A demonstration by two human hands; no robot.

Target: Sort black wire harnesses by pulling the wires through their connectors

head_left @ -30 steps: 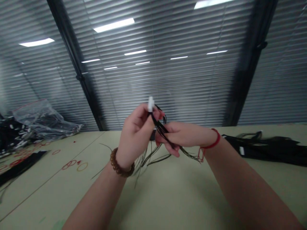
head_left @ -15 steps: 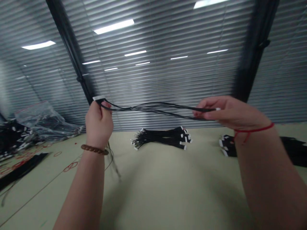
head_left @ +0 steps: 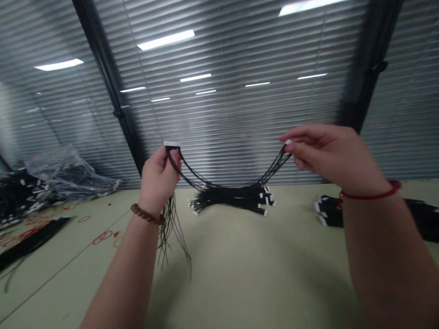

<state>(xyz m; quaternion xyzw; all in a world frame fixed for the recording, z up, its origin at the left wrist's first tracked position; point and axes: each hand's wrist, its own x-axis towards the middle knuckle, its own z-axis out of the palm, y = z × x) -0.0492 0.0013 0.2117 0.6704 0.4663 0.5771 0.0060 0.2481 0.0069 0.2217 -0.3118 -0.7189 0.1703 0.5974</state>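
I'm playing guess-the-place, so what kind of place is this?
Probably a workshop where cables get put together or sorted: there's a bundle of black cables with white ends, a plastic bag of more parts, and a long work table.

Left hand (head_left: 160, 172): raised, left of centre, closed in a grip; thumb up against the curled fingers, knuckles toward the left. Left wrist (head_left: 147, 212) nearly in line with left forearm (head_left: 126, 269), which slants from the near left up and slightly right. Right hand (head_left: 329, 153): raised at right, a little higher than the left; thumb and index finger closed in a pinch pointing left, other fingers bent beneath. Right forearm (head_left: 380, 246) rises from the near right, leaning left. Hands well apart, both above the wrists.
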